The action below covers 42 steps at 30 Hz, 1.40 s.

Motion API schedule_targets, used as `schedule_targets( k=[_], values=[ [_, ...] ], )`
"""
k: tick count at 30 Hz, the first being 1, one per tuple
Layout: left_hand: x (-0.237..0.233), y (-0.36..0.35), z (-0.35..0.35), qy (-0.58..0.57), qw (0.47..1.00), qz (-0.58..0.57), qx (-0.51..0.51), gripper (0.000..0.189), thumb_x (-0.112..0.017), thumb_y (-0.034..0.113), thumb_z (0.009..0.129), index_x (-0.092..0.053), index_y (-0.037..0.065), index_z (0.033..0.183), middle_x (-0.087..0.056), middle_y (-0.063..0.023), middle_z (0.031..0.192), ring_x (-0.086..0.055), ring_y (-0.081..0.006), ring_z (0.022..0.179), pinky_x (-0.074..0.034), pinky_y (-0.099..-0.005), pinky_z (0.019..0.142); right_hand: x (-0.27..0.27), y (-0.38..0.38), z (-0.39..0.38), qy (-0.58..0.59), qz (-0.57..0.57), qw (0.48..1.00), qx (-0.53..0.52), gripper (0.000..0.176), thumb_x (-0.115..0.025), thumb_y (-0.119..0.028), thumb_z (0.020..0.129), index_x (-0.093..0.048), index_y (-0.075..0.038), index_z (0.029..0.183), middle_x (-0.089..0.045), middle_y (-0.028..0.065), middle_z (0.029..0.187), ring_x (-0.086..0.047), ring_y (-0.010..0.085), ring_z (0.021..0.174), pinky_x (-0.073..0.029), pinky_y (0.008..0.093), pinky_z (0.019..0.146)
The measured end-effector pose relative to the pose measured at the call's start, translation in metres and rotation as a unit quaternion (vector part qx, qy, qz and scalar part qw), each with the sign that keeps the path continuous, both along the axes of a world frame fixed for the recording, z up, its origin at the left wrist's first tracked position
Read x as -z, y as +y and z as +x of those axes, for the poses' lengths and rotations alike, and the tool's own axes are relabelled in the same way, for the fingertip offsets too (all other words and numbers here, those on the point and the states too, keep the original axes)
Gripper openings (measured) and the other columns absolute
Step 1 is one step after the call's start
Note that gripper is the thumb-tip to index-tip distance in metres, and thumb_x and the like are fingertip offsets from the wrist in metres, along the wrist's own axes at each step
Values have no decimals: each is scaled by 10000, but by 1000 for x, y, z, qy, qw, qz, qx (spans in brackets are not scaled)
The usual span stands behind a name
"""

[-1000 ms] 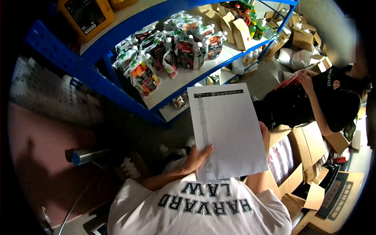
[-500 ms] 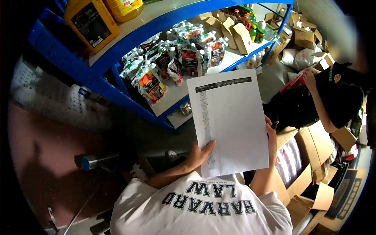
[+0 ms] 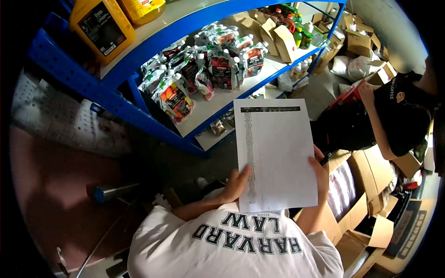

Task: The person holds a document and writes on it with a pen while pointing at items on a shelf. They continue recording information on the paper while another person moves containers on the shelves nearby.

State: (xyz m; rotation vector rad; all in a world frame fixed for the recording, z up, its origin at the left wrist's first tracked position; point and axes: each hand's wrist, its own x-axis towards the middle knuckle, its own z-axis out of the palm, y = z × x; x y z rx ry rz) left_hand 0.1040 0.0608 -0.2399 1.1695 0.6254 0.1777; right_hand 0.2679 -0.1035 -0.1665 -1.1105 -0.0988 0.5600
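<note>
A white printed sheet of paper (image 3: 280,153) is held up in front of my chest, with a dark header bar and a narrow column of small text down its left side. My left hand (image 3: 235,186) grips the sheet's lower left edge, its thumb lying on the front. On the opposite edge, my right hand (image 3: 321,173) is closed round the paper, thumb in front and the other fingers partly hidden behind. A dark pen (image 3: 326,159) sticks out from the right hand.
Ahead stands a blue shelf rack (image 3: 194,129) with several spouted pouches (image 3: 222,69), bottles (image 3: 299,34) and yellow jugs (image 3: 103,30). A person in black (image 3: 398,111) bends over a red box (image 3: 345,98) at the right. Open cartons (image 3: 371,176) crowd the lower right.
The sheet has dropped a little and tilted its top away from me. My right hand has turned, so its thumb and the pen now show more clearly.
</note>
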Motion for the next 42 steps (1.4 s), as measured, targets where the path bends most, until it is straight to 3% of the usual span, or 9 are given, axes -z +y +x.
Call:
schedule_targets(
  k=[7,9,13,15,18,22,26,32,42],
  values=[
    [-1,-1,10,-50,993,88,-68,375,-437,347,851,-510,42,647,-450,34,573,-373,-41,513,-314,-220,427,-1,-5,4,-39,-125,991,0,272,-528,-66,747,-515,38,998,-580,75,864,-542,127,756,-427,232,672],
    [-12,11,10,-30,998,53,-24,402,-429,354,854,-475,53,592,-416,46,540,-346,-37,491,-297,-216,421,4,-8,6,-29,-143,989,-6,218,-554,-94,750,-545,31,928,-586,58,805,-536,109,702,-422,219,632],
    [-24,21,20,-38,999,19,-22,444,-420,367,855,-428,61,534,-368,61,502,-306,-32,469,-268,-210,415,15,-14,6,-68,-209,976,7,131,-551,-126,774,-547,2,797,-536,-4,677,-466,68,588,-376,198,545],
    [-15,28,23,-42,996,78,-12,443,-423,366,854,-440,50,543,-374,57,508,-319,-31,478,-265,-211,417,24,-13,5,-87,-227,968,63,131,-540,-134,786,-535,-12,738,-496,-32,627,-419,53,550,-344,192,512],
    [-22,35,26,-55,990,128,-4,435,-433,354,851,-445,42,548,-380,53,513,-334,-33,489,-265,-216,421,16,-12,3,-124,-221,967,39,165,-525,-135,799,-513,-26,675,-447,-54,592,-372,41,543,-305,187,491],
    [-36,51,23,-63,994,87,19,401,-446,324,849,-485,21,589,-439,38,544,-382,-39,513,-308,-214,448,7,-1,-1,-152,-189,967,75,187,-526,-138,798,-515,-24,649,-444,-53,584,-367,40,540,-288,184,482],
    [-76,54,14,-113,993,40,-6,357,-444,291,851,-556,-32,747,-565,-25,688,-476,-53,587,-369,-191,510,-13,9,-3,-151,-166,971,77,184,-536,-141,790,-523,-18,653,-443,-55,579,-363,37,540,-286,178,488],
    [-90,53,-1,-95,986,136,-33,363,-425,260,860,-520,-35,670,-514,1,590,-422,-41,522,-319,-199,456,-20,17,-1,-146,-98,980,96,154,-564,-132,766,-536,-17,668,-466,-49,611,-377,40,566,-301,181,514],
    [-107,52,-6,-113,958,256,-56,343,-398,232,869,-486,-18,653,-435,6,503,-351,-38,440,-254,-223,400,-19,29,5,-166,-126,974,87,149,-538,-138,773,-511,-31,673,-476,-30,624,-394,47,564,-319,178,538]
  ],
)
